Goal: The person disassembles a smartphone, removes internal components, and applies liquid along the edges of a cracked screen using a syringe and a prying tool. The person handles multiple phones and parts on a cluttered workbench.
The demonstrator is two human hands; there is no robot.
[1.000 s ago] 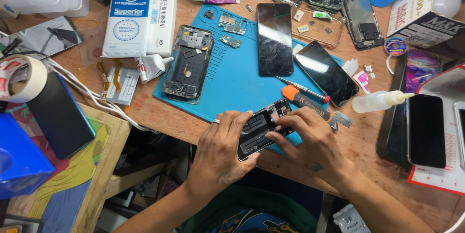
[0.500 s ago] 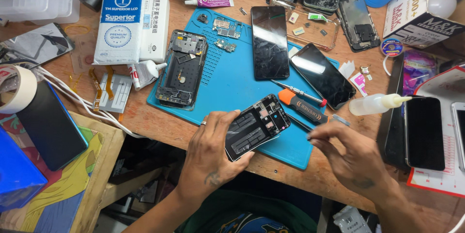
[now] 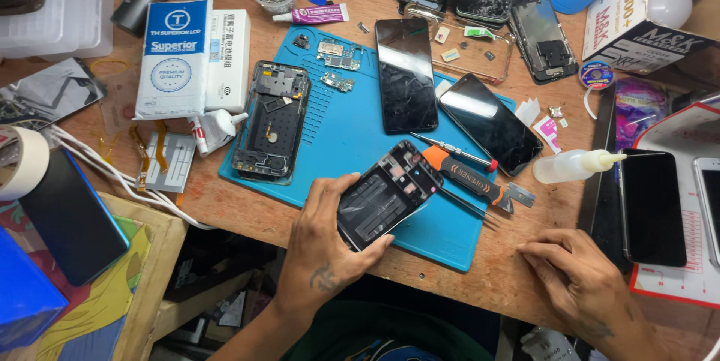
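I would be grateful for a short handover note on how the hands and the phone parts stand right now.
Left hand: grip around an opened phone frame, held tilted over the near edge of the blue mat.
Right hand: empty, resting on the bare wooden bench, away from the tools.
On the mat: orange-handled screwdriver and tweezers beside the frame, a second stripped frame to the left, two dark screens, small circuit boards.
Done: the held frame is open, with its insides showing.
Left: nothing is refitted; parts lie loose.
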